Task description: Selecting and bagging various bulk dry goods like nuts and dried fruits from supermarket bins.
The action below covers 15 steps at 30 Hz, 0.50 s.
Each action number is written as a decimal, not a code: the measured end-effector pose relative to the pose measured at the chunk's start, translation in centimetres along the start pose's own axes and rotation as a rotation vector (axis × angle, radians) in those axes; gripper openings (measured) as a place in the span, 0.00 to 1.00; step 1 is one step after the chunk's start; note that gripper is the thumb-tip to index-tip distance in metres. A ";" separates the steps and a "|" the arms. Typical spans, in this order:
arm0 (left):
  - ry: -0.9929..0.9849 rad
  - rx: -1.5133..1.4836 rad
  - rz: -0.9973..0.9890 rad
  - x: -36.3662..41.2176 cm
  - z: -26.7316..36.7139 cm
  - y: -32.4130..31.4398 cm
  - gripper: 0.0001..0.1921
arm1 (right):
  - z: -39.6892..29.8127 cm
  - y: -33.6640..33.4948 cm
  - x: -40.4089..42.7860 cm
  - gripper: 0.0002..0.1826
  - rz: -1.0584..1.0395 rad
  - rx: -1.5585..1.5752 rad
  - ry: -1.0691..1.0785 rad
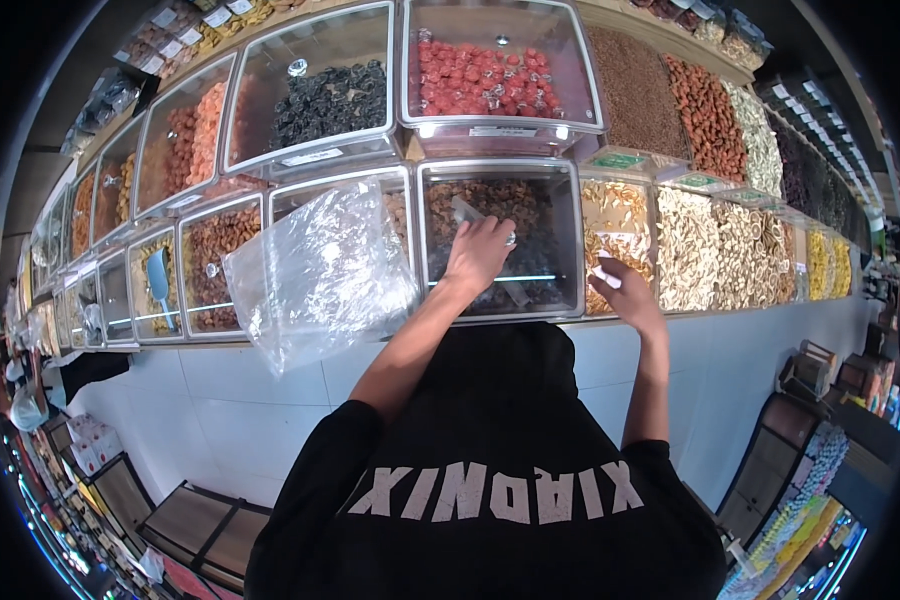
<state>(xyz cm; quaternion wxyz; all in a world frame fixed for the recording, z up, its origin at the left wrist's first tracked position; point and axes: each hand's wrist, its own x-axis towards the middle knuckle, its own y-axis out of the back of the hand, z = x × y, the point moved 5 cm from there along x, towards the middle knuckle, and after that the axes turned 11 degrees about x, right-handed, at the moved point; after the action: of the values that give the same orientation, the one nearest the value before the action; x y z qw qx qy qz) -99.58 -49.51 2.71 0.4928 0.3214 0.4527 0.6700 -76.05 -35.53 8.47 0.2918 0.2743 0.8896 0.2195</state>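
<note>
My left hand (482, 246) is on the clear lid (547, 262) of a bin of brown dried food, its fingers closed around the small round knob (511, 238). A translucent scoop shows dimly beneath that lid. To the right, my right hand (631, 294) holds a small whitish item (607, 270) between its fingers, above an open bin of orange-yellow dried pieces (616, 201); what the item is, I cannot tell. A crinkled clear plastic bag (326, 274) lies over the lids left of my left hand and hangs past the counter's front edge.
Behind stand lidded bins of red wrapped pieces (487, 79) and dark dried fruit (330, 101). Open bins of pale dried slices (686, 251) continue rightward. A blue scoop (157, 277) lies in a left bin. Low wooden-topped tables (195, 525) and shelves stand across the floor.
</note>
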 end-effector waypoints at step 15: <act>0.702 0.096 0.356 -14.1 -12.3 5.9 0.28 | -11.8 -23.2 0.8 0.24 -0.469 0.104 0.338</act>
<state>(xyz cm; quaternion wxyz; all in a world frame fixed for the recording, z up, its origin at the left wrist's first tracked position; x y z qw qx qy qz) -108.18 -67.08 3.63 0.1685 0.1690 0.5616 0.7922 -92.53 -55.25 4.02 0.1678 0.0354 0.9748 0.1426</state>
